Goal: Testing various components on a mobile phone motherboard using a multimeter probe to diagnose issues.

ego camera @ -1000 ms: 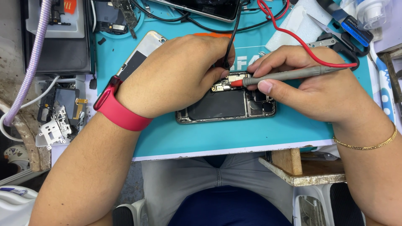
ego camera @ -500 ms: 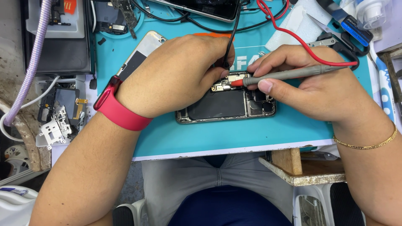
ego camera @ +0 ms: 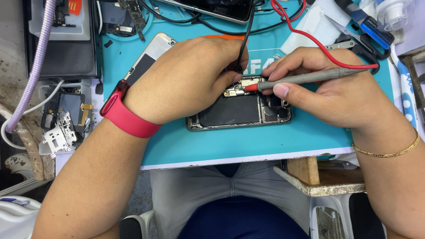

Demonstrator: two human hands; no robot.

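— What are you on right now?

— Probing. My right hand [ego camera: 327, 95] pinches the grey test probe [ego camera: 305, 78] with the red lead [ego camera: 310, 37], tip on the board of the opened phone [ego camera: 239, 110] lying on the teal mat [ego camera: 221, 141]. My left hand [ego camera: 186, 79] is curled, pinching the black lead's probe [ego camera: 242, 48] beside it.

— Next?

— I'd judge both tips need steadying on their contacts — a slip could bridge parts.

— And around you?

— A cluttered bench: loose phone parts [ego camera: 62, 124] to my left, another phone's back [ego camera: 148, 57] behind my wrist, scissors [ego camera: 354, 42] at the far right.
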